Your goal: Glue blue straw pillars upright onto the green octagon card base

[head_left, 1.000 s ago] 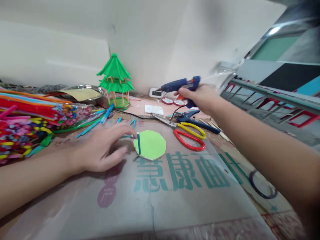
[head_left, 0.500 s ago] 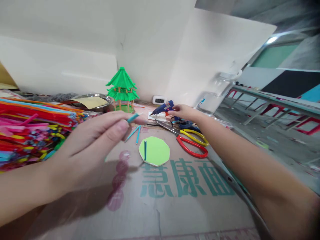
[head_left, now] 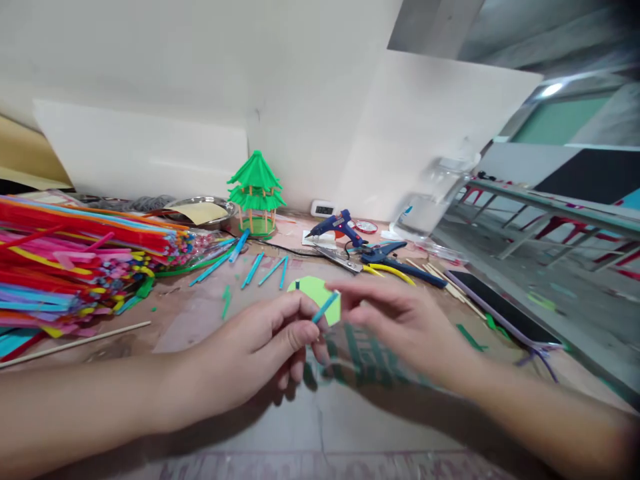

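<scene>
My left hand (head_left: 250, 343) pinches a short blue stick (head_left: 326, 307) between thumb and fingers, its free end tilted up to the right. My right hand (head_left: 415, 327) is beside that end, thumb and index finger apart; whether a fingertip touches the stick I cannot tell. Behind both hands lies a light green octagonal piece (head_left: 314, 288), partly covered by them, with a dark blue stick (head_left: 297, 285) on its left part. Several more blue sticks (head_left: 253, 270) lie farther back. A blue glue gun (head_left: 345, 225) rests on its stand beyond the octagon.
A green-roofed pagoda model (head_left: 256, 190) stands by the wall. Bundled pipe cleaners (head_left: 75, 260) fill the left side. Scissors (head_left: 345, 261), blue pliers (head_left: 400, 259), a phone (head_left: 500, 308) and a clear water jug (head_left: 425, 203) are at the right. One wooden skewer (head_left: 80, 343) lies front left.
My right hand has left the glue gun, which now rests on its stand, and come back beside the blue stick. My left hand has moved right with the stick, in front of the octagon.
</scene>
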Demonstrator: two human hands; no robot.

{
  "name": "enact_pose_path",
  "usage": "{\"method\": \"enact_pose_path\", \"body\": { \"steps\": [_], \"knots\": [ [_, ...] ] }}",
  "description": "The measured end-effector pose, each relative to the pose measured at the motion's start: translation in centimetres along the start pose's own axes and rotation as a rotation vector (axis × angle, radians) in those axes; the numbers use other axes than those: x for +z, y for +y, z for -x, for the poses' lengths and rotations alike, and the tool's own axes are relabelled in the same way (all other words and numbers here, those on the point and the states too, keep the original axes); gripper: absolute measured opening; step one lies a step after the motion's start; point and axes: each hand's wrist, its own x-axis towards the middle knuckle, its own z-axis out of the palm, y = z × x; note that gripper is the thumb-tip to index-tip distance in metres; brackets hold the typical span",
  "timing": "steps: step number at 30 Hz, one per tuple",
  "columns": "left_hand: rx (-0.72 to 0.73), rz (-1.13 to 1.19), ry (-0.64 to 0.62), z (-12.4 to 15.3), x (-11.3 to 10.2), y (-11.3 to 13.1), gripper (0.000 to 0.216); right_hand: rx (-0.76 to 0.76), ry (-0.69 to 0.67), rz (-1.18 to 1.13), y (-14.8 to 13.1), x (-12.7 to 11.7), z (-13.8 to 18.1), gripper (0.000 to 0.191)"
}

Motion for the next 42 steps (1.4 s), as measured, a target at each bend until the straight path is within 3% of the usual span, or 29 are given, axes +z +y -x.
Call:
{"method": "enact_pose_path", "body": {
  "steps": [3, 6, 8, 10, 12, 15, 16, 17, 19, 21, 26, 36, 42],
  "knots": [
    [-0.031, -0.027, -0.072, -0.3, 0.3, -0.8, 0.041, -0.025, -0.048, -0.218, -0.9, 2.6, 1.2, 0.01],
    [0.031, -0.2, -0.09, -0.3, -0.6, -0.5, 0.042, 0.02, -0.021, -0.299, -1.3, 2.8, 1.7, 0.019],
    [0.007, -0.441, -0.104, -0.1, -2.3, 0.4, 0.043, 0.083, 0.052, -0.232, -1.4, 1.8, 1.7, 0.028],
    [-0.172, -0.763, -0.295, 0.0, -4.8, 1.5, 0.033, 0.11, 0.122, -0.148, -1.2, 0.8, 1.3, 0.033],
    [-0.236, -0.887, -0.403, -0.3, -7.6, 2.3, 0.023, 0.133, 0.135, -0.114, -0.5, 0.3, 0.9, 0.034],
    [-0.186, -1.098, -0.113, -1.8, -10.7, 1.9, 0.034, 0.143, 0.11, -0.169, 0.9, 0.5, 0.3, 0.034],
    [-0.045, -1.159, 0.02, -2.4, -11.3, 1.2, 0.037, 0.14, 0.103, -0.198, 1.4, 0.8, 0.2, 0.033],
    [0.093, -1.188, 0.039, -3.0, -11.6, 0.4, 0.049, 0.139, 0.094, -0.224, 1.7, 1.1, 0.1, 0.031],
    [0.277, -1.178, -0.029, -3.9, -11.8, -1.7, 0.072, 0.136, 0.07, -0.234, 2.1, 1.5, 0.0, 0.025],
    [0.43, -1.131, -0.025, -4.4, -11.4, -3.6, 0.079, 0.109, 0.049, -0.193, 2.2, 1.7, 0.1, 0.02],
    [0.434, -1.129, 0.047, -4.5, -10.2, -5.9, 0.076, -0.023, -0.015, -0.036, 2.1, 1.6, 0.6, 0.018],
    [0.477, -1.135, 0.059, -4.4, -9.5, -6.1, 0.058, -0.213, -0.023, 0.071, 1.3, 1.6, 0.8, 0.019],
    [0.462, -1.148, 0.058, -4.4, -9.0, -5.9, 0.047, -0.071, 0.056, 0.022, 1.9, 1.4, 0.3, 0.02]
  ]
}}
